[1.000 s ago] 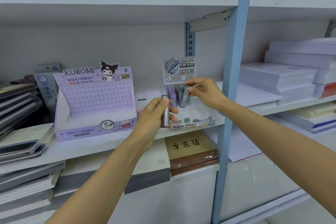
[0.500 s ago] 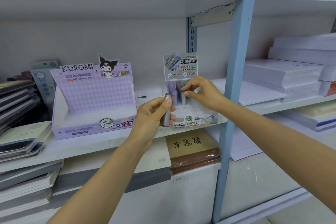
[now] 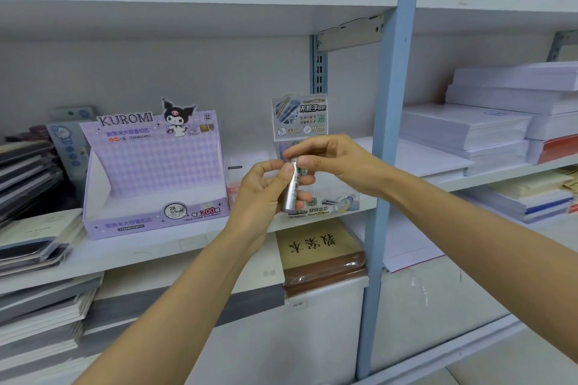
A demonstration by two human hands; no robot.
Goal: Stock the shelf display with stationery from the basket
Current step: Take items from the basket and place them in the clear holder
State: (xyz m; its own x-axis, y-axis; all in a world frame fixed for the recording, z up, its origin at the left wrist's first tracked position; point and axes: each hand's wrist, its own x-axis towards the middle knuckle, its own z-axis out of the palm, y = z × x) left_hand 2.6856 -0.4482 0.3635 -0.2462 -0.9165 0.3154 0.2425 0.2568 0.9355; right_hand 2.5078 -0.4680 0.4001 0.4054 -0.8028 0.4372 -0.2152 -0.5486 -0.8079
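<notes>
Glossy silvery tube (image 3: pixel 291 186) — matt cardboard display box (image 3: pixel 150 166).

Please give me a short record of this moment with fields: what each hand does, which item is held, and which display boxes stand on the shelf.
left hand: grips the lower part of the tube
right hand: pinches the tube's top
tube: silver, nearly upright, held in front of the small display
small display: on the shelf, contents mostly hidden by the hands
Kuromi box: purple, same shelf, left of the small display
</notes>
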